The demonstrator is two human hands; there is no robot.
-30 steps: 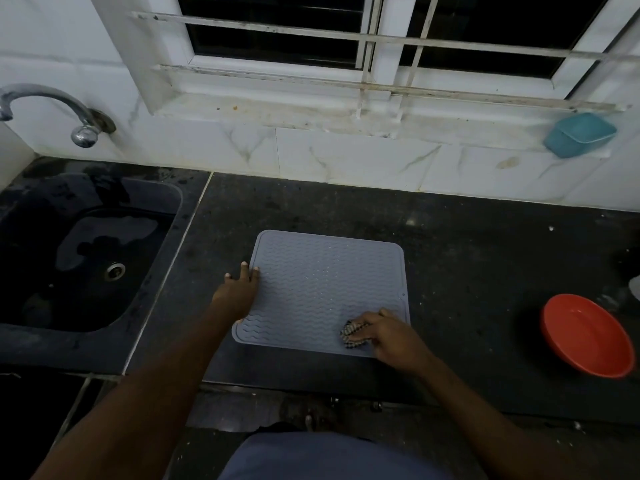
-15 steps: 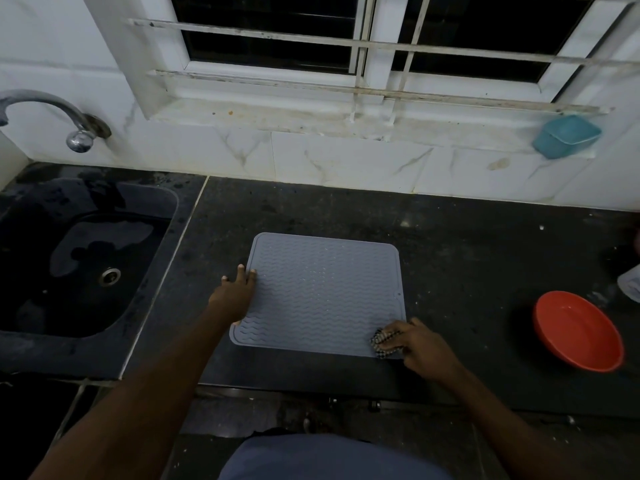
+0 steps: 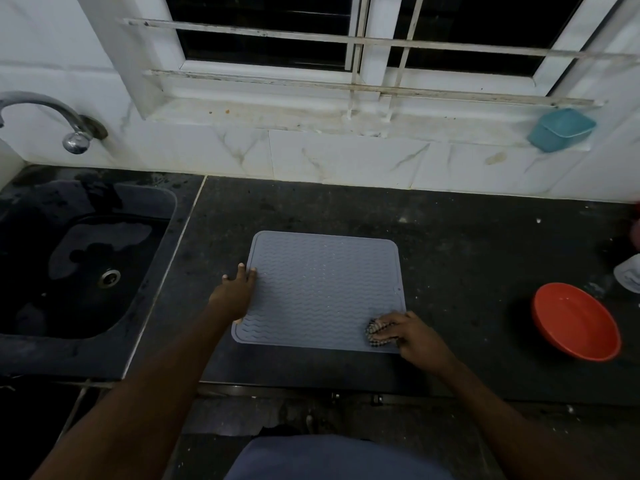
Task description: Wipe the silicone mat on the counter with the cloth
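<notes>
In the head view, the silicone mat (image 3: 322,289) is laid flat on the surface (image 3: 467,271), pinned at its 9 o'clock edge by the flat-fingered left hand (image 3: 235,292); the cloth (image 3: 375,336) is gripped by the right hand (image 3: 412,336) at its 5 o'clock corner; overlapping strokes toward 12 o'clock are advised.

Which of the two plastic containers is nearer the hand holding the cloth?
The round orange-red plastic bowl, on the dark counter right of the right hand; the teal square plastic tub sits up on the window sill.
</notes>
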